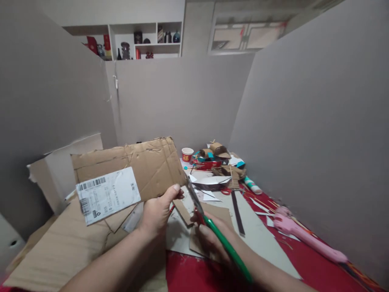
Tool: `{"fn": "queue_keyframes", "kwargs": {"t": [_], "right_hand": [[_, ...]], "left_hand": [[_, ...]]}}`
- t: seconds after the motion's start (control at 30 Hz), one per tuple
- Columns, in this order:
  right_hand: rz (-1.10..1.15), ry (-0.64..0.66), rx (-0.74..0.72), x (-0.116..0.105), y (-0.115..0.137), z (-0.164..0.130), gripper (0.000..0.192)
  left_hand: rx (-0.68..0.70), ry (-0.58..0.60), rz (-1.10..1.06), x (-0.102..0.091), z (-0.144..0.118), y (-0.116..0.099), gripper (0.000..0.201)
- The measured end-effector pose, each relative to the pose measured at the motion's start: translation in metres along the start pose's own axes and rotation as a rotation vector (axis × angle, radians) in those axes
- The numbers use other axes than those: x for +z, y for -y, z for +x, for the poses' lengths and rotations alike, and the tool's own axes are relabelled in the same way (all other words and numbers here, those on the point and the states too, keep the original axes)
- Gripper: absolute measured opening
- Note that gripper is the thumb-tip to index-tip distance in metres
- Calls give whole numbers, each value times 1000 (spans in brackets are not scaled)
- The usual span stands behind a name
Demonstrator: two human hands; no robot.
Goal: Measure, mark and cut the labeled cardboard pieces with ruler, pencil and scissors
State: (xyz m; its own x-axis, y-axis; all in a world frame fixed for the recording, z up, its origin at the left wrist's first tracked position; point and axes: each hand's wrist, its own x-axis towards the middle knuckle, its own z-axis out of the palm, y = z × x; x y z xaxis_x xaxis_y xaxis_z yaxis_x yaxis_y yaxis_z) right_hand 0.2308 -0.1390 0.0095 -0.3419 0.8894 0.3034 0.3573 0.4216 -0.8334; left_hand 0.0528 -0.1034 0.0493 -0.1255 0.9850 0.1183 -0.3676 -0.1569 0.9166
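Note:
My left hand (159, 209) grips the lower right edge of a brown cardboard piece (152, 166), thumb on its front face. A white shipping label (109, 196) with barcodes is stuck on the cardboard's lower left. My right hand (209, 235) is closed around green-handled scissors (229, 247). Their metal blades point up and reach the cardboard's right edge, close to my left thumb. Whether the blades have cut into it I cannot tell. Below my hands lie smaller cardboard pieces (223, 217) on a pale board (258, 239).
Larger cardboard sheets (51, 243) lie at the left. At the back stand a red and white paper cup (187, 154) and a pile of cardboard constructions (217, 152). A pink glue gun (304, 235) rests at right on the red tabletop (188, 275). Grey partitions (182, 97) enclose the table.

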Motion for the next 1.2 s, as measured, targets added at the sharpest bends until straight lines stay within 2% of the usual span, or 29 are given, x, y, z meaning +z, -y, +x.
{"fn": "queue_keyframes", "kwargs": {"t": [0.1, 0.2, 0.23, 0.4, 0.63, 0.77, 0.97, 1.1, 1.2], "right_hand": [[-319, -87, 132, -16, -10, 15, 48], [-735, -140, 312, -35, -18, 31, 48], [-791, -164, 348, -42, -21, 35, 48], [-962, -246, 483, -74, -37, 44, 44], [-1044, -247, 622, -101, -56, 44, 38], [-1076, -186, 542, -98, -53, 41, 32], [-1115, -106, 291, -73, -27, 42, 27], [-1071, 7, 82, -43, -5, 48, 26], [-1011, 212, -174, -10, 7, 59, 23]], "left_hand": [[26, 10, -10, -7, 15, -8, 23], [-7, 31, 2, -15, 30, -12, 18], [-29, 43, 7, -17, 35, -12, 20], [-104, 107, 20, -22, 54, -8, 31], [-166, 140, 71, -23, 64, -13, 26], [-182, 114, 101, -27, 68, -12, 25], [-140, 41, 141, -34, 77, -16, 30], [-118, -12, 187, -41, 83, -19, 33], [-123, -9, 222, -44, 86, -18, 35]]}}
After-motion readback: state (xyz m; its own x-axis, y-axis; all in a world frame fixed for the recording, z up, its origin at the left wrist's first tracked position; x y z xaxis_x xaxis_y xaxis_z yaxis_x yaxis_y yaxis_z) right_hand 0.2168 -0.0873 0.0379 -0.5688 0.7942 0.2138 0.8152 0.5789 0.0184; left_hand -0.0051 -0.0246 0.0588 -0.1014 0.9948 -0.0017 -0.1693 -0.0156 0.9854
